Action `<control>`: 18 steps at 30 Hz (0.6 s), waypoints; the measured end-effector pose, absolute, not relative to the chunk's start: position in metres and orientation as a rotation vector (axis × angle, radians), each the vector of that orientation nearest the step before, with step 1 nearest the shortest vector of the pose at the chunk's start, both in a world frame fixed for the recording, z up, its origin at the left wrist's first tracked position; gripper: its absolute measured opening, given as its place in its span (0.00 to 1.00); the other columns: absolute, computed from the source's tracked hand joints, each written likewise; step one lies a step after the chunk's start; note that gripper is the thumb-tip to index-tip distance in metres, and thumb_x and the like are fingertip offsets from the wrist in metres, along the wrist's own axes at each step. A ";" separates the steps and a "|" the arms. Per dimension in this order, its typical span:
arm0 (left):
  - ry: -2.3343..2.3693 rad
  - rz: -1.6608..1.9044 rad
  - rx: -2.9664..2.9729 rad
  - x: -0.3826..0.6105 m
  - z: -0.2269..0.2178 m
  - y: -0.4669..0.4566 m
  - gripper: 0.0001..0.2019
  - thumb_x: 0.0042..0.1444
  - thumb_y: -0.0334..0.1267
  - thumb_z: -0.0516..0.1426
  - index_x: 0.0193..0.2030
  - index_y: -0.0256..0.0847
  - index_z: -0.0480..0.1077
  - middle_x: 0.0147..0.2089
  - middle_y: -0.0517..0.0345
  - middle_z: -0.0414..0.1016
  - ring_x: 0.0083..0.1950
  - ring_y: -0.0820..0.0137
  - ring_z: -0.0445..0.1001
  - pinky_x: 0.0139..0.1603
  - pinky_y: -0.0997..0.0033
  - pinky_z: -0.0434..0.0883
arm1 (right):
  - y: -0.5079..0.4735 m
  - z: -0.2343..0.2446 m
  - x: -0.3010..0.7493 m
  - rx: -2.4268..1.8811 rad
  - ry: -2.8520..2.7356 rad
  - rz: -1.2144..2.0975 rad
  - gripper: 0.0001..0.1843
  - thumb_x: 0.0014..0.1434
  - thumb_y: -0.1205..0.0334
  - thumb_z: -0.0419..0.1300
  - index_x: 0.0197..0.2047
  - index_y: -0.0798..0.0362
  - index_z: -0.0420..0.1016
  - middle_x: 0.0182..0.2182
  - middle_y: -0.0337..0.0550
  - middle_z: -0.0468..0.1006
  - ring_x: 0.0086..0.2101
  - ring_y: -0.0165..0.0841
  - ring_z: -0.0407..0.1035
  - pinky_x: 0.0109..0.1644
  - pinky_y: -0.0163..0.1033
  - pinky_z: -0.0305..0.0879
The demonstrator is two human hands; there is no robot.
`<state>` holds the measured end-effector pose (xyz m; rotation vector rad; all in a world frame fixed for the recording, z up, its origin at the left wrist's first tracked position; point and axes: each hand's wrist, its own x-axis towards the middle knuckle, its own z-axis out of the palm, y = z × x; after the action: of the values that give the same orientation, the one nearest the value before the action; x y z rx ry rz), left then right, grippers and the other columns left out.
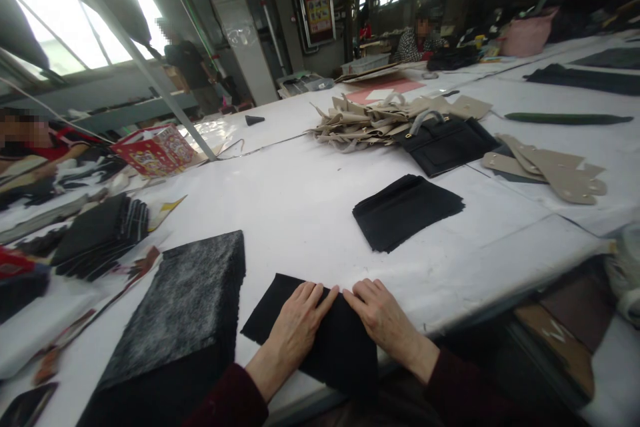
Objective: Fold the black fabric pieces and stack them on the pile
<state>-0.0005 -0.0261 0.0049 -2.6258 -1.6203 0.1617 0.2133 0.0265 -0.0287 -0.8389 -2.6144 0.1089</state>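
Observation:
A black fabric piece (280,310) lies on the white table (300,213) at its near edge. My left hand (297,323) rests flat on it, fingers stretched out and pointing up-right. My right hand (383,317) lies flat beside it on the same piece, fingers extended toward the left hand's fingertips. Both hands press the fabric and grip nothing. A thick stack of dark grey felt sheets (185,307) sits just left of the piece. A stack of black cut pieces (405,210) lies further out to the right.
A black handbag (445,143) and a heap of beige straps (370,123) lie mid-table, with beige cut parts (550,170) to the right. Black pieces (100,233) and a red box (155,150) sit at left. Other people work in the background.

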 end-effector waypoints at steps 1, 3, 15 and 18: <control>-1.615 0.168 -2.621 0.000 0.005 -0.026 0.34 0.57 0.24 0.49 0.70 0.46 0.51 0.57 0.51 0.65 0.56 0.61 0.65 0.62 0.59 0.61 | 0.026 -0.029 0.215 -0.838 -2.616 0.105 0.18 0.63 0.72 0.54 0.56 0.57 0.69 0.37 0.45 0.69 0.38 0.37 0.60 0.44 0.43 0.56; -1.608 0.173 -2.621 0.001 0.004 -0.026 0.34 0.57 0.24 0.50 0.70 0.45 0.51 0.57 0.50 0.65 0.56 0.61 0.65 0.63 0.58 0.60 | 0.025 -0.028 0.217 -0.829 -2.621 0.094 0.18 0.63 0.73 0.54 0.56 0.57 0.68 0.37 0.45 0.69 0.38 0.37 0.61 0.44 0.43 0.56; -1.592 0.145 -2.699 0.012 0.004 -0.024 0.33 0.59 0.24 0.49 0.71 0.45 0.49 0.55 0.52 0.68 0.54 0.62 0.66 0.59 0.61 0.64 | 0.021 -0.028 0.228 -0.826 -2.667 0.052 0.18 0.63 0.73 0.54 0.56 0.60 0.68 0.38 0.46 0.69 0.39 0.37 0.61 0.44 0.44 0.57; -1.576 0.172 -2.669 0.015 0.002 -0.023 0.34 0.58 0.24 0.49 0.71 0.46 0.48 0.55 0.51 0.67 0.55 0.61 0.66 0.62 0.57 0.62 | 0.020 -0.026 0.231 -0.821 -2.669 0.034 0.17 0.63 0.72 0.54 0.55 0.59 0.69 0.37 0.46 0.69 0.39 0.38 0.60 0.44 0.44 0.57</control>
<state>0.0151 -0.0233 0.0019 -2.6693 -1.5760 0.1720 0.2305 0.0202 -0.0256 -0.8206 -2.6690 0.0335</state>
